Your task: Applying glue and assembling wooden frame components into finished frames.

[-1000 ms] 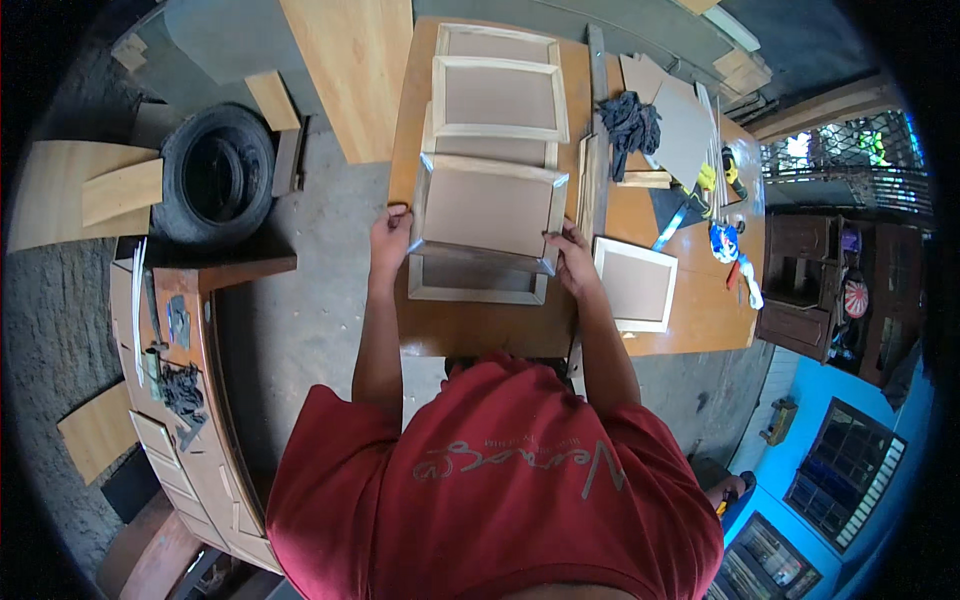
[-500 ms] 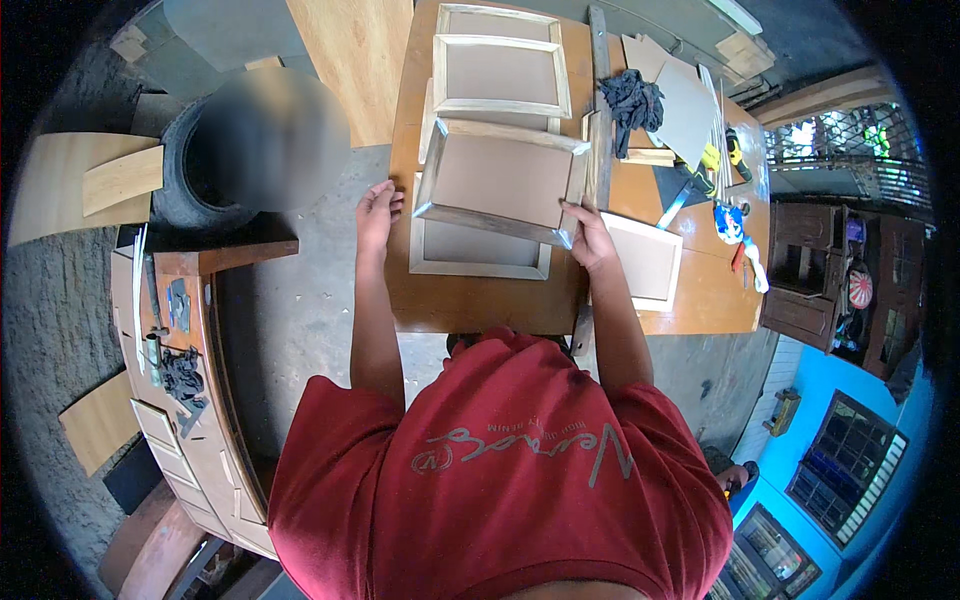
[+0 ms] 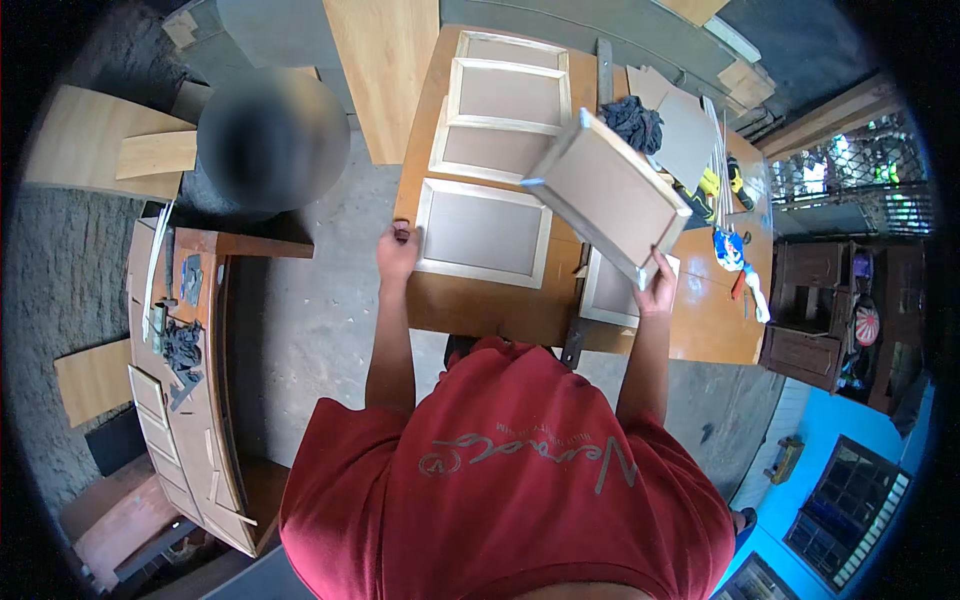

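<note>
I have swung the framed panel (image 3: 608,192) up off the stack and over to my right; it now tilts in the air, gripped at its near corner by my right hand (image 3: 657,292), fingers closed. My left hand (image 3: 398,250) rests, fingers curled, just left of the next panel (image 3: 484,232) flat on the table (image 3: 490,310).

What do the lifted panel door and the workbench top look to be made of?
Lifted panel door: pale bare wood frame around a flat grey-brown inset, likely fibreboard; matte, apparently unfinished. Workbench top: orange-brown sheet, smooth with a slight sheen, probably laminated or varnished board. Right hand holds the door.
</note>
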Demonstrator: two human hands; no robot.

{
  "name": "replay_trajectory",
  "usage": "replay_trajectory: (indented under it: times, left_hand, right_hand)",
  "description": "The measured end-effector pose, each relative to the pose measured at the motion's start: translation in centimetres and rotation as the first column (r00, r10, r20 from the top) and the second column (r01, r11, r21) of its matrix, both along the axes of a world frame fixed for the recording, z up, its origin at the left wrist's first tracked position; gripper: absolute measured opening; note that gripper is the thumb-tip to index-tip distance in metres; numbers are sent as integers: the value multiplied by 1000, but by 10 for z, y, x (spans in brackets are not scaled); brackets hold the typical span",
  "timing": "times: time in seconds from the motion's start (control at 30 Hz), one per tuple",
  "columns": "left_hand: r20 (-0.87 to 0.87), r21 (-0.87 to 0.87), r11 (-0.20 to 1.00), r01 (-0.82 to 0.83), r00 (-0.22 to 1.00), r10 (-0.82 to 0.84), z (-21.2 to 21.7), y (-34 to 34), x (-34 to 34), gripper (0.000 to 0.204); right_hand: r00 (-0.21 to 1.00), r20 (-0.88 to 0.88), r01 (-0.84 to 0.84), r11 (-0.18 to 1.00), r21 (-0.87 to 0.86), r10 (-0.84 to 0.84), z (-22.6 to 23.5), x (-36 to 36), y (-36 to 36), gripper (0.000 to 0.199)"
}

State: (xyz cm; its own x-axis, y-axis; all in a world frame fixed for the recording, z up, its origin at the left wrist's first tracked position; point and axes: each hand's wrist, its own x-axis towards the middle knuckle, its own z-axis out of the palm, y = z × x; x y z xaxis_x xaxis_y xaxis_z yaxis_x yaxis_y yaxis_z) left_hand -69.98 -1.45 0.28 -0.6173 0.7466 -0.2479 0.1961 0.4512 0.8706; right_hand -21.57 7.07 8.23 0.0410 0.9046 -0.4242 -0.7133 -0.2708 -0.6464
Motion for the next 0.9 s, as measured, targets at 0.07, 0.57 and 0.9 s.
replay_trajectory:
  times: [0.07, 0.57, 0.9]
  left_hand:
    - [-157, -108, 994, 18, 987, -35, 7, 5, 11, 37]
    - [-455, -149, 988, -42, 890, -31, 27, 3, 48, 40]
    - [-791, -137, 981, 139, 581, -192, 27, -34, 62, 41]
  right_hand:
    - [999, -27, 36, 999, -3, -36, 6, 26, -8, 28]
    - [949, -141, 300, 943, 144, -280, 23, 105, -80, 33]
    - [920, -169, 374, 921, 109, -354, 3, 129, -93, 37]
